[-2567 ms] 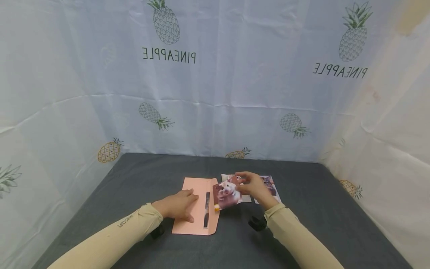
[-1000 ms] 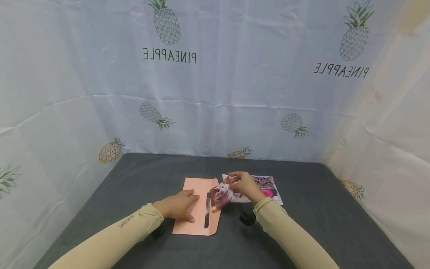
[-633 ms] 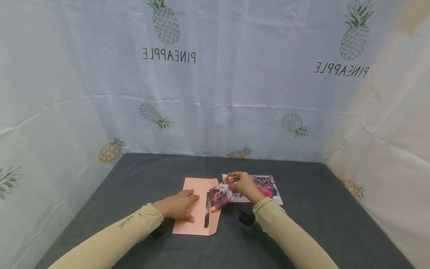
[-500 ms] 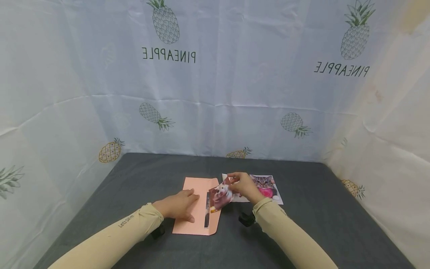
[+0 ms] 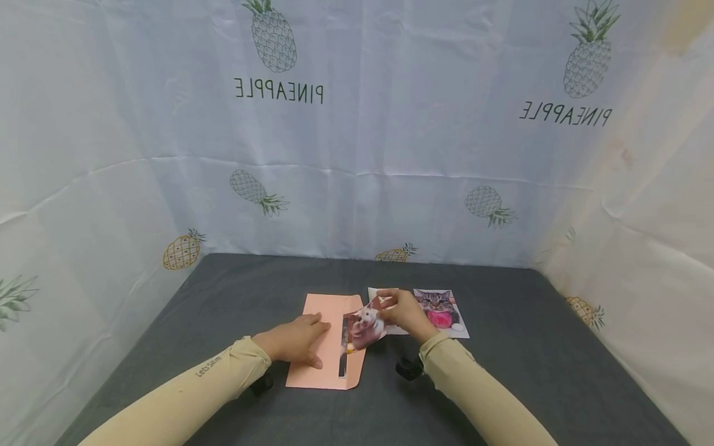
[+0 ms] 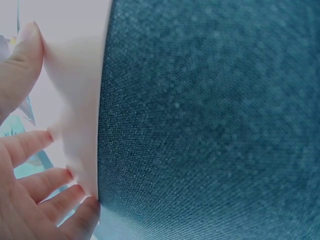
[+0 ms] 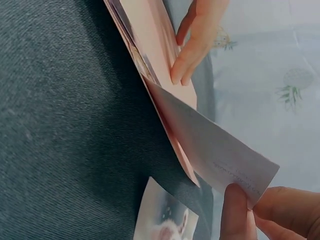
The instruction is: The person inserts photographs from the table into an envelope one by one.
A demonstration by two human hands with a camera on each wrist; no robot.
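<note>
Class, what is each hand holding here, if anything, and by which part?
The right hand pinches the hamster photo by its right-hand edge in the head view. The left hand holds nothing; it rests on the pink envelope.

A makeshift, cloth-walled booth (image 5: 658, 204) holds a dark, fabric-topped table (image 5: 262, 277). Pale cloth (image 5: 357, 130) printed with pineapples (image 5: 181, 252) and the mirrored word "PINEAPPLE" (image 5: 279, 90) hangs behind the table and along its left and right sides; the space beyond is hidden.
</note>
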